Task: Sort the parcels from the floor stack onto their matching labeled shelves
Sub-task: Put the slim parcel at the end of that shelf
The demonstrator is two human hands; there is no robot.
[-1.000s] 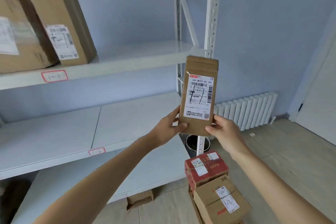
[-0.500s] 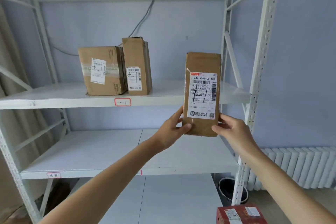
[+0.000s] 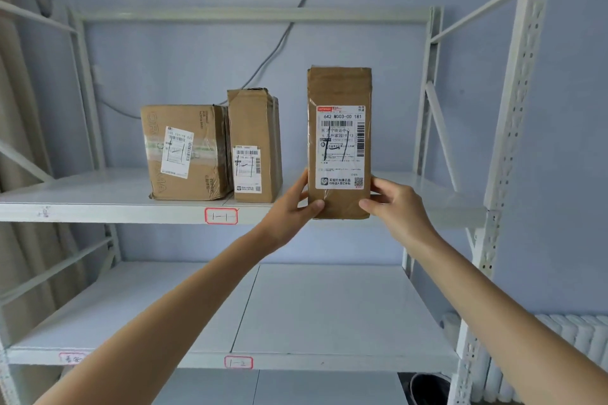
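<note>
Holding parcel [image 3: 339, 141] upright at upper shelf [image 3: 98, 207], apparently unrested; blue wall [image 3: 197, 59].

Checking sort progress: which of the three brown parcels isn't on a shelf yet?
The tall narrow parcel on the right, held upright by both hands; the other two parcels stand on the shelf tagged 1-1.

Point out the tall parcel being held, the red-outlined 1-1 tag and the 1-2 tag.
Tall brown cardboard parcel [image 3: 339, 145]: head view, white shipping label.
Red-outlined 1-1 tag [image 3: 221, 216]: head view, centre.
Red-outlined 1-2 tag [image 3: 239, 362]: head view, centre.
</note>
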